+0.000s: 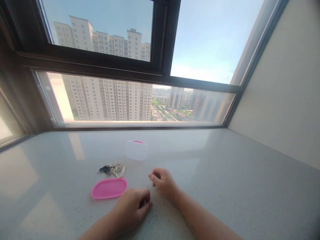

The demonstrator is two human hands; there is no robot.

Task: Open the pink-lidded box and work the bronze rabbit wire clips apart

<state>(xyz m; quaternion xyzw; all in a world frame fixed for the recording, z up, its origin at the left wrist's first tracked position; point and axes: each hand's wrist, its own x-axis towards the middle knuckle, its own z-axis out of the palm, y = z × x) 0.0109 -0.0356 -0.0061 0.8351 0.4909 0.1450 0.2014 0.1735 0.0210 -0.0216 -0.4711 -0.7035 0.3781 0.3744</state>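
Observation:
My left hand [135, 204] rests on the pale speckled counter, its fingers curled in and nothing visible in it. Just beyond its knuckles lies an oval pink lid [109, 188], flat on the surface. My right hand [163, 181] is farther forward and to the right, loosely closed too, with no object showing in its fingers. Behind the lid sits a bunch of keys [116, 169] with a dark piece [105, 170] at its left end. A translucent white container [137, 151] stands upright farther back, a bit of pink showing at its top edge.
The speckled counter [225, 186] reaches back to a dark-framed window [160, 80]. A white wall [282, 100] bounds the right side. Tall buildings [110, 96] are visible outside, and patches of light fall on the counter's left part.

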